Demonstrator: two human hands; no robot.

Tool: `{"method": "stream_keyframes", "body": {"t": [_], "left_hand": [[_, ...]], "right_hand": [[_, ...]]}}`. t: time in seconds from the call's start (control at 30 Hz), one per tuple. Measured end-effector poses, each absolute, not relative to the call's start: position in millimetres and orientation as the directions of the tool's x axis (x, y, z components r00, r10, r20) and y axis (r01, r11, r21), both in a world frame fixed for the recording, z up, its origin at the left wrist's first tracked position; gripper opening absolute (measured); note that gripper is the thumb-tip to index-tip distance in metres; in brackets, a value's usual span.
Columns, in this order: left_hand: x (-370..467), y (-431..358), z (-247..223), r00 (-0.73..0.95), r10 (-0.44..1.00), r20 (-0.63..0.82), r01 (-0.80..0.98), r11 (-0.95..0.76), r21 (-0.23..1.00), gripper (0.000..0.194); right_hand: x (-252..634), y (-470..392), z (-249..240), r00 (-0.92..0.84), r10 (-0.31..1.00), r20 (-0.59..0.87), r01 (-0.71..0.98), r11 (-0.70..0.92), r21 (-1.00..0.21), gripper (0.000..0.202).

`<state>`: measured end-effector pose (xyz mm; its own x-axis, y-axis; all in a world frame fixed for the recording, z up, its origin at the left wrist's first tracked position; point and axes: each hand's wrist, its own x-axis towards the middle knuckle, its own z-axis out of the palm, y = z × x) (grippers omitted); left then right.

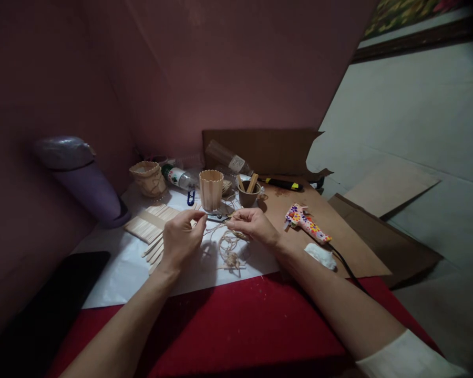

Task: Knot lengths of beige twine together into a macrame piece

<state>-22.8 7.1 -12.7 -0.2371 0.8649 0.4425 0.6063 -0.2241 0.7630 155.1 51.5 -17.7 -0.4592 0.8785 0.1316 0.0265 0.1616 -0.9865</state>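
Note:
My left hand [184,236] is closed in a pinch, thumb against forefinger, at what seems to be a thin strand; its fingertips partly hide it. Across from it, my right hand [252,224] pinches light brown twine [230,242], which trails down in loose loops to a small tangle on the white sheet. Between the two hands shows a dark thin metal part with a round pivot, apparently scissors [219,216]. A blue loop [191,197], perhaps their handle, appears just above my left fingers. Behind my hands stands a cup covered with wooden sticks [211,190].
Flat wooden sticks [152,226] lie at left, near a twine-wrapped stick pot [147,178]. Plastic bottles [177,176], a small brown pot [249,193] and a yellow-black cutter [284,184] lie behind. Right, a flowered glue gun [308,223] rests on cardboard [350,252]; a purple tumbler [86,184] stands left.

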Motion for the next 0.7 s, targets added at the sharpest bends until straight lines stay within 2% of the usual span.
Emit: {"method": "stream_keyframes", "body": {"t": [0.13, 0.27, 0.4, 0.7], "left_hand": [[-16.8, 4.4, -16.1, -0.086, 0.898, 0.431, 0.375, -0.372, 0.849, 0.013], [-12.8, 3.3, -20.5, 0.007, 0.883, 0.47, 0.486, -0.413, 0.77, 0.007], [-13.0, 4.4, -22.3, 0.005, 0.848, 0.53, 0.585, -0.432, 0.687, 0.005], [-11.5, 2.8, -21.0, 0.029, 0.819, 0.574, 0.6, -0.473, 0.645, 0.006]], "right_hand": [[153.8, 49.9, -16.9, -0.421, 0.896, 0.143, 0.033, 0.173, -0.984, 0.03], [154.7, 49.0, -14.6, -0.391, 0.912, 0.121, -0.008, 0.128, -0.992, 0.028], [155.6, 49.4, -15.0, -0.428, 0.902, 0.058, -0.07, 0.03, -0.997, 0.027], [155.9, 48.7, -16.8, -0.511, 0.859, 0.022, -0.17, -0.075, -0.983, 0.025]]}}
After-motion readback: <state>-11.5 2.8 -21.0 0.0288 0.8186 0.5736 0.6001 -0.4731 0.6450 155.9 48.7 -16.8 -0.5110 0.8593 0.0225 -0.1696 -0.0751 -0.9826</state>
